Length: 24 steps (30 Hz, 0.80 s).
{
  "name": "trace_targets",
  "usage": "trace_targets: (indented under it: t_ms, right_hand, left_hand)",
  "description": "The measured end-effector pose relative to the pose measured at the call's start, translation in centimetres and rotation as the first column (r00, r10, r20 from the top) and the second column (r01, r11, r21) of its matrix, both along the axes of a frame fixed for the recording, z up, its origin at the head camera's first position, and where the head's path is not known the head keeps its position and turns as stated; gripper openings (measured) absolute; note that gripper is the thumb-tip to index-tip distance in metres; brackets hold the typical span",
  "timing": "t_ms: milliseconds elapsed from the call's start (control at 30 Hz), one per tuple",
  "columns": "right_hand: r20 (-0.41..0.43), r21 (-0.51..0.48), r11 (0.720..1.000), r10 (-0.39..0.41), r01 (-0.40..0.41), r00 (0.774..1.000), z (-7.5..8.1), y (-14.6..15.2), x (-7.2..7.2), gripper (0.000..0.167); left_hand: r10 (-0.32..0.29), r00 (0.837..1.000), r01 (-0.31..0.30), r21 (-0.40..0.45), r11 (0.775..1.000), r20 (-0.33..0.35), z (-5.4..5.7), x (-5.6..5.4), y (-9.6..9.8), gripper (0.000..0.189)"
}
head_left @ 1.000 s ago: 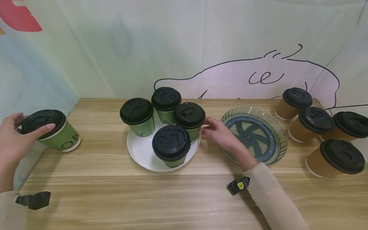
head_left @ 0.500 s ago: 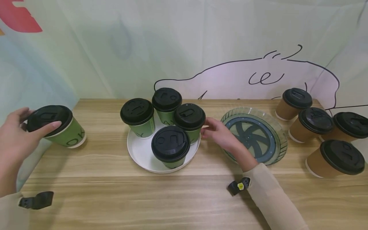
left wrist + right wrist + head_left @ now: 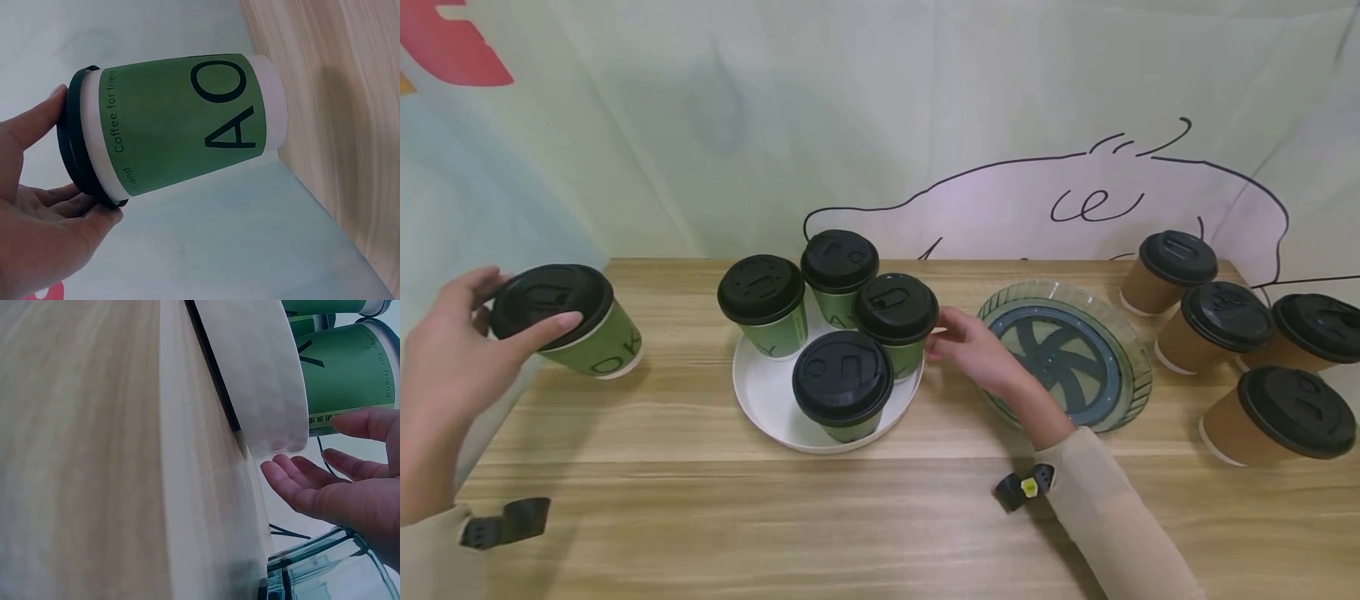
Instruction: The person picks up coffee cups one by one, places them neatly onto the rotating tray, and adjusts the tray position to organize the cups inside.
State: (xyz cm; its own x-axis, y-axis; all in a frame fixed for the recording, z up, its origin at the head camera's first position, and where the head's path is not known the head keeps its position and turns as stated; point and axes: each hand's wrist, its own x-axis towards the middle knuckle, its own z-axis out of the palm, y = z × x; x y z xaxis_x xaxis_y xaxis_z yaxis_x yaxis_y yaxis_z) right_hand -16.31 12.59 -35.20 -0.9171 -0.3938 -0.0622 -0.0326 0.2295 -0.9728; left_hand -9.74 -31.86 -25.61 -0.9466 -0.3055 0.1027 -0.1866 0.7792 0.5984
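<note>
At the left of the head view, my left hand (image 3: 471, 350) grips a green paper coffee cup (image 3: 181, 119) by its black lid (image 3: 74, 137), thumb and fingers on the rim. The cup hangs tilted above the table, base to the right. Several similar green cups (image 3: 846, 383) with black lids stand on a round white tray (image 3: 760, 408) in the middle. My right hand (image 3: 973, 350) is at the tray's right side, fingers loosely bent beside the nearest green cup (image 3: 350, 369). Its thumb tip is at that cup's side; whether it touches is hard to tell.
Right of the tray lies a clear greenish ribbed plate (image 3: 1138, 367) with a blue ring pattern, under my right forearm. Several brown cups (image 3: 1240, 417) with black lids stand at the far right. A printed curtain (image 3: 880, 108) hangs behind the wooden table (image 3: 775, 525).
My left hand has carried the green cup to the right and slightly up, towards the tray. My right hand and the cups on the tray have stayed nearly still.
</note>
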Motion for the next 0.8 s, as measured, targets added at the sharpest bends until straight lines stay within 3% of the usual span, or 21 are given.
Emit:
trace_targets:
  t_ms: [133,433,800]
  right_hand:
    - [0.002,0.002,1.0,0.004,-0.004,1.0,0.0,0.0,0.0,0.044]
    - [0.0,-0.002,1.0,0.009,-0.009,1.0,0.2,0.0,0.1,0.043]
    - [0.015,-0.029,1.0,0.004,-0.004,1.0,0.1,0.0,0.0,0.04]
  left_hand:
    - [-0.015,1.0,0.015,-0.001,1.0,-0.014,0.5,0.3,0.9,0.088]
    - [-0.026,0.999,0.026,-0.015,1.0,-0.025,-0.4,0.1,0.5,0.092]
    - [-0.06,0.998,0.06,0.018,0.998,-0.031,0.4,0.9,2.5,0.089]
